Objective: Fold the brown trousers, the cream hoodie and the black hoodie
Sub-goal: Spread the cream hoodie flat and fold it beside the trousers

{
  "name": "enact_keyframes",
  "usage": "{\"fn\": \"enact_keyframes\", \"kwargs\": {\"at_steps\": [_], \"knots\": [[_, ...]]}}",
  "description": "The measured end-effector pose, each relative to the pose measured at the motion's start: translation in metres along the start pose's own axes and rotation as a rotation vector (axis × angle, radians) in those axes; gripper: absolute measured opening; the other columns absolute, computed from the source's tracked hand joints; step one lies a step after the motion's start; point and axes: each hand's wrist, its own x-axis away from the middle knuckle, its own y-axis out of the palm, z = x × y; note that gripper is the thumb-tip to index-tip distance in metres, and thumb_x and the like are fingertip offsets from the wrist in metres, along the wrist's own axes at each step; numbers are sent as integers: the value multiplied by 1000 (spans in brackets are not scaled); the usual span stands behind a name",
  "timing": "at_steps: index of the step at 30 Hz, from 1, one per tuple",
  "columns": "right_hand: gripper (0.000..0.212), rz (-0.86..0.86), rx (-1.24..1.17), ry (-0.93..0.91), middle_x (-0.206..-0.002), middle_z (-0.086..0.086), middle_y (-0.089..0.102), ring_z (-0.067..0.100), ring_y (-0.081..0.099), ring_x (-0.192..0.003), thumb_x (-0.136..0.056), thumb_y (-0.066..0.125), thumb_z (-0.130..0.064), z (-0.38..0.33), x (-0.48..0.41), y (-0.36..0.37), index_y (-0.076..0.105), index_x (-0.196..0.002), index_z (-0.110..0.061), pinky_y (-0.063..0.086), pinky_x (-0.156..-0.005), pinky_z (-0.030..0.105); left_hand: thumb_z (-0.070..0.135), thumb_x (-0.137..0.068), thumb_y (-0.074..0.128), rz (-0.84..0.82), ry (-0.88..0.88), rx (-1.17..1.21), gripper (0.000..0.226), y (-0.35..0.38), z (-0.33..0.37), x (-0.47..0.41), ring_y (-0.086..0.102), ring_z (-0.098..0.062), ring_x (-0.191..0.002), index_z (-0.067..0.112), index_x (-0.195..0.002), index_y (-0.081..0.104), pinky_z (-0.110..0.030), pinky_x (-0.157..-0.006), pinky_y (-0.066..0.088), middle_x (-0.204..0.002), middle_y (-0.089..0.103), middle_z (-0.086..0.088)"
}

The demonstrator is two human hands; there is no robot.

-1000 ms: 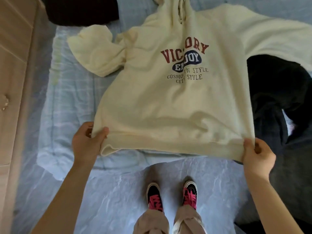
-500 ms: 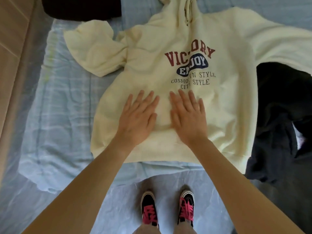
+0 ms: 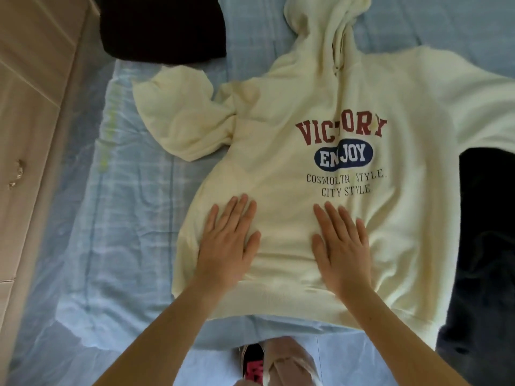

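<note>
The cream hoodie (image 3: 278, 151) lies face up on the bed, its red and navy print showing and its hood pointing away from me. Its left sleeve is bunched up beside the body; the right sleeve stretches off to the right. My left hand (image 3: 227, 240) and my right hand (image 3: 341, 246) press flat on the lower front of the hoodie, fingers straight, a hand's width apart. A black garment (image 3: 485, 246) lies at the right, partly under the cream hoodie's edge. Another dark folded garment (image 3: 164, 29) sits at the top left. I cannot tell which is the hoodie or the trousers.
The light blue checked bedsheet (image 3: 125, 218) covers the bed. A wooden wardrobe (image 3: 30, 107) stands along the left. My shoe (image 3: 252, 363) and trouser legs show on the pale floor below the bed's near edge.
A second ago both hands pinched the hoodie's hem corners. They let go and laid flat on its front, and have since slid apart from each other.
</note>
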Motion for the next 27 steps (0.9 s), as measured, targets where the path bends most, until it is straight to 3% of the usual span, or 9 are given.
{"fn": "enact_keyframes", "kwargs": {"at_steps": [3, 6, 9, 11, 14, 17, 20, 23, 27], "knots": [[61, -21, -47, 14, -154, 5, 45, 28, 38, -144, -97, 25, -46, -7, -5, -18, 42, -151, -24, 27, -116, 53, 44, -96, 26, -82, -6, 85, 61, -20, 7, -13, 39, -22, -143, 17, -146, 47, -48, -116, 31, -155, 40, -4], [55, 56, -158, 28, -130, 7, 60, 32, 52, -121, -91, 34, -41, -20, -34, -45, 58, -135, -18, 38, -99, 50, 34, -94, 42, 164, -18, 297, 42, -56, -13, -43, 61, -22, -117, 17, -123, 67, -35, -99, 49, -129, 64, -4], [50, 166, -313, -69, -128, 7, 58, 29, 51, -117, -92, 39, -33, -43, -82, -64, 58, -134, -12, 41, -100, 46, 29, -93, 53, 496, -288, 368, 39, -86, -57, -82, 53, -20, -113, 17, -130, 59, -19, -94, 38, -123, 55, -4], [45, 210, -406, -172, -131, 6, 56, 23, 49, -121, -95, 44, -24, -66, -115, -71, 56, -136, -11, 42, -103, 39, 26, -89, 69, 619, -596, 501, 57, -98, -84, -105, 45, -24, -117, 16, -140, 46, -18, -93, 32, -128, 43, -9], [46, 223, -492, -277, -139, 7, 51, 18, 44, -130, -96, 49, -18, -106, -159, -70, 51, -142, -11, 36, -108, 29, 35, -80, 80, 556, -898, 823, 100, -103, -117, -135, 32, -17, -133, 21, -156, 16, -19, -98, 25, -150, 29, -9], [52, 126, -413, -371, -151, 9, 44, 28, 34, -143, -99, 53, -20, -147, -195, -64, 43, -150, -16, 26, -119, 46, 25, -84, 78, 503, -1047, 1282, 101, -109, -137, -163, 52, -17, -116, 19, -157, 8, -30, -96, 44, -131, 46, 1], [59, 5, -249, -339, -160, 8, 32, 30, 17, -151, -101, 35, -42, -181, -215, -60, 23, -157, -33, 7, -123, 52, 1, -88, 68, 616, -956, 1535, 73, -118, -158, -167, 63, -20, -104, 14, -150, 32, -37, -100, 50, -118, 63, -5], [60, -17, -174, -343, -164, 5, 23, 31, 10, -153, -97, 13, -56, -215, -225, -59, 6, -156, -47, 2, -122, 55, -2, -88, 66, 855, -769, 1520, 63, -142, -205, -145, 63, -14, -87, 23, -141, 44, -34, -87, 52, -91, 62, 2], [55, -96, -171, -391, -168, -3, 8, 31, 2, -154, -96, 6, -63, -273, -244, -40, -9, -149, -61, 0, -119, 62, -1, -89, 66, 895, -775, 1496, 65, -149, -245, -103, 67, -11, -87, 32, -139, 41, -33, -86, 55, -102, 65, -2]]}}
